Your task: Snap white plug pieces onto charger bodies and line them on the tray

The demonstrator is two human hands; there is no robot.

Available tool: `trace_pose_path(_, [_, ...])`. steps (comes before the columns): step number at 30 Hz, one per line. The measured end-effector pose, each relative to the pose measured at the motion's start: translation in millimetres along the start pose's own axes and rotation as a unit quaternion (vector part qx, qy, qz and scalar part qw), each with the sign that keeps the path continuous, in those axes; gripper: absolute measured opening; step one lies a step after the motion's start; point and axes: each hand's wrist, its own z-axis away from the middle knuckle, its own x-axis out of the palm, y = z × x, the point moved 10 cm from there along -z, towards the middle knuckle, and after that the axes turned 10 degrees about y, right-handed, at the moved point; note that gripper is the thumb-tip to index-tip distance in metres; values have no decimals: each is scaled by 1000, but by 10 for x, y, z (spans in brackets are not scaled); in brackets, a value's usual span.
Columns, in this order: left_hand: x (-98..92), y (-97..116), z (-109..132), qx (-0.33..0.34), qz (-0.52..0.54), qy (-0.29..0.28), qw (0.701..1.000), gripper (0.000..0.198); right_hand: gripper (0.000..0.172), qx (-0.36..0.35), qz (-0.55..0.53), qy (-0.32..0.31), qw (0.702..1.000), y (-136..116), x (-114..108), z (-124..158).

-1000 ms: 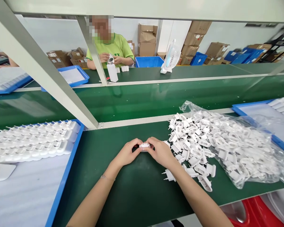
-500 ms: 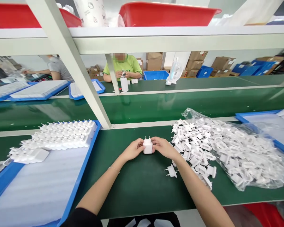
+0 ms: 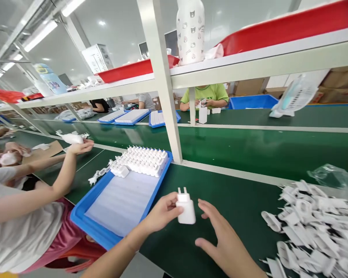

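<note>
A white two-pin plug charger (image 3: pixel 186 210) is pinched between the thumb and fingers of my left hand (image 3: pixel 164 211), its pins pointing up. Just right of it, my right hand (image 3: pixel 217 235) has its thumb and fingers spread, apart from the charger and holding nothing. To the left lies a blue tray (image 3: pixel 110 237) lined with a white sheet. Rows of white plug chargers (image 3: pixel 145 160) stand at its far end, pins up. At the right is a heap of loose white plug parts (image 3: pixel 310 227) on the green table.
A co-worker (image 3: pixel 58 185) at the left reaches an arm over the table, a white object in hand. A white shelf post (image 3: pixel 165 85) rises behind the tray. Across the green conveyor (image 3: pixel 234 143) sits a person in a green shirt (image 3: pixel 210 94). A clear plastic bag (image 3: pixel 336 177) lies behind the heap.
My view has turned left, bringing the co-worker into sight. My right hand has let go of the charger and opened. My left hand has kept hold of it and lifted it.
</note>
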Motion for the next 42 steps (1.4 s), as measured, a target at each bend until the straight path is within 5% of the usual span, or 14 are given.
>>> trace_pose_path(3, [-1134,-85,137,12,-112,207,972,36,49,-26,78,-28,996,73,102,72])
trace_pose_path(6, [-2375,-154,298,19,-256,439,861,38,45,-18,127,-17,992,272,171,116])
trace_pose_path(8, [-2938,-297,329,-15,-330,523,786,37,45,-37,140,-21,989,317,278,143])
trace_pose_path(10, [-3239,-460,252,-41,-382,547,744,34,44,-68,142,-49,986,279,428,172])
trace_pose_path(16, [-3352,-729,53,-56,-414,578,701,32,46,-66,151,-140,976,199,632,218])
trace_pose_path(23, [-3278,-814,81,-64,-406,576,707,50,50,-38,132,-117,984,319,608,249])
trace_pose_path(31, [-3334,-873,15,-67,-412,542,729,26,54,-80,104,-67,989,369,632,270])
trace_pose_path(36, [-3366,-792,77,-30,-409,579,705,32,52,-69,115,-88,987,341,640,276])
trace_pose_path(42, [-3401,-786,86,-20,-391,581,713,35,51,-64,119,-111,985,225,594,269])
